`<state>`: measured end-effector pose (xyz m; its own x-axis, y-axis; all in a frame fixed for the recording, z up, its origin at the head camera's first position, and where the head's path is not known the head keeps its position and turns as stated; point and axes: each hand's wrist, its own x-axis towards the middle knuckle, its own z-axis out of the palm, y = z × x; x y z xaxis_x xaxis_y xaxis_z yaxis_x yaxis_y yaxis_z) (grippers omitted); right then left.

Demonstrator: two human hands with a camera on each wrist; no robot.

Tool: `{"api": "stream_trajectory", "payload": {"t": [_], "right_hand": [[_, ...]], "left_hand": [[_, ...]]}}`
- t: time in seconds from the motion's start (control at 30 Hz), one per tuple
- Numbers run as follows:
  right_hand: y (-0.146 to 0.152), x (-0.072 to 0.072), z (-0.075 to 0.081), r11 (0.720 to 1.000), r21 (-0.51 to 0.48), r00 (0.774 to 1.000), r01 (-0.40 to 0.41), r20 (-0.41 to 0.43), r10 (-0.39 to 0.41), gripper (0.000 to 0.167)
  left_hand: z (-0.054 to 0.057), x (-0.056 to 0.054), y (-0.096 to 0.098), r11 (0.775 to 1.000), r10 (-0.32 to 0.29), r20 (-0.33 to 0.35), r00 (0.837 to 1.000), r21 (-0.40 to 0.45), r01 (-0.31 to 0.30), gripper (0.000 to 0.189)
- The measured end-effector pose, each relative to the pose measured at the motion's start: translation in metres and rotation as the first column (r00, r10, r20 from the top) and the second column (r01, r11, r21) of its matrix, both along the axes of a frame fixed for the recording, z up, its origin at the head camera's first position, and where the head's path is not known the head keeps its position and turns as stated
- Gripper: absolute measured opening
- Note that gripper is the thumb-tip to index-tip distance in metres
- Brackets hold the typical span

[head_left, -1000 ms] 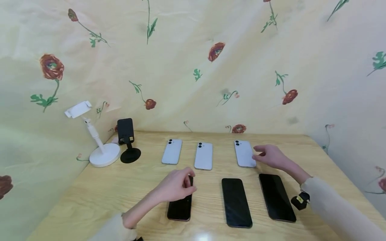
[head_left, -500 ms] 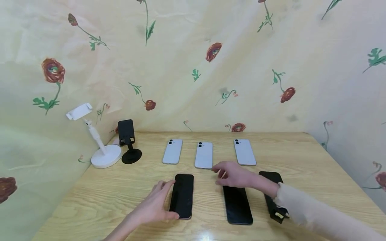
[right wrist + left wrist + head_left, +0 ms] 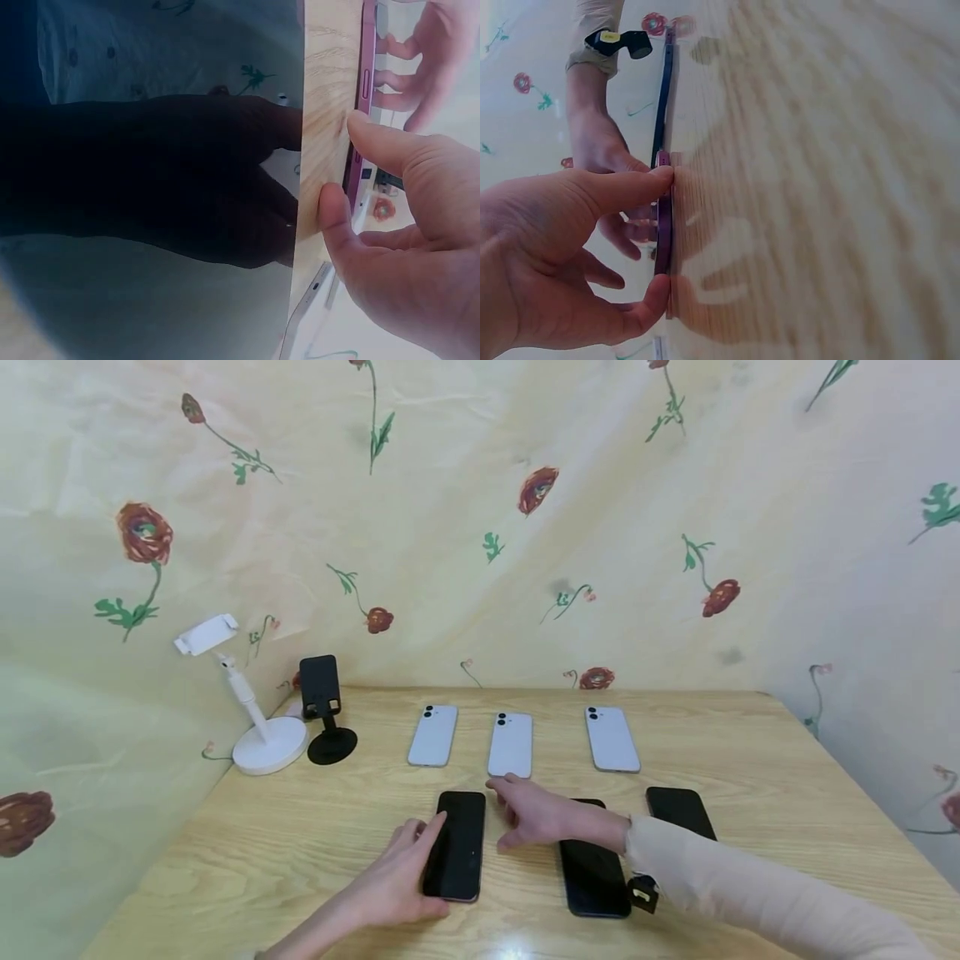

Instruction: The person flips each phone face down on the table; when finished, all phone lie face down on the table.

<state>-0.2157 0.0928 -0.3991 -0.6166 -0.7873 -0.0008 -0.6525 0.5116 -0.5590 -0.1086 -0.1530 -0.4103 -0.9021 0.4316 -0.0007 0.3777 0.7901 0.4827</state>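
A smartphone with a dark screen and purple-red edge (image 3: 459,852) lies face up on the wooden table. My left hand (image 3: 397,881) holds it by its left side and near end, thumb at the near corner and a finger by the upper left edge. In the left wrist view the phone's thin purple edge (image 3: 663,225) shows between thumb and finger. Just right of that phone, my right hand (image 3: 536,814) is spread with thumb and fingers apart, above the table. The right wrist view shows its fingertips close to the purple edge (image 3: 366,82); whether they touch is unclear.
Two more dark phones lie under the right arm: one in the middle (image 3: 596,885), one farther right (image 3: 681,810). Behind stand white phones, left (image 3: 432,737), middle (image 3: 511,745) and right (image 3: 612,740). A white phone stand (image 3: 270,745) and a black one (image 3: 332,745) are at back left.
My right hand has come left from the right white phone to the left dark phone's right side. The left hand has shifted from above that phone to its left edge and taken hold.
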Motion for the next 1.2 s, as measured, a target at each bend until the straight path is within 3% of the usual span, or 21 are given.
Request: {"api": "stream_trajectory", "payload": {"t": [0.37,0.6,0.9,1.2], "right_hand": [[-0.011,-0.006,-0.008,0.998,0.057,1.0,0.029,0.007,-0.03,0.087],[-0.014,-0.005,-0.011,0.998,0.056,0.999,0.027,-0.02,-0.026,0.074],[-0.018,-0.002,-0.012,0.994,0.079,0.996,0.077,-0.04,-0.074,0.08],[-0.019,-0.003,-0.015,0.992,0.122,0.991,0.038,-0.129,-0.022,0.076]], "left_hand": [[-0.001,-0.001,0.002,1.0,-0.009,0.021,1.0,0.007,0.008,0.098],[-0.002,-0.001,0.005,1.0,-0.007,0.026,1.0,-0.008,0.007,0.092],[-0.003,-0.001,0.007,0.999,-0.04,-0.007,0.999,-0.014,0.04,0.082],[-0.003,-0.001,0.009,0.998,-0.044,-0.039,0.998,-0.04,0.042,0.077]]}}
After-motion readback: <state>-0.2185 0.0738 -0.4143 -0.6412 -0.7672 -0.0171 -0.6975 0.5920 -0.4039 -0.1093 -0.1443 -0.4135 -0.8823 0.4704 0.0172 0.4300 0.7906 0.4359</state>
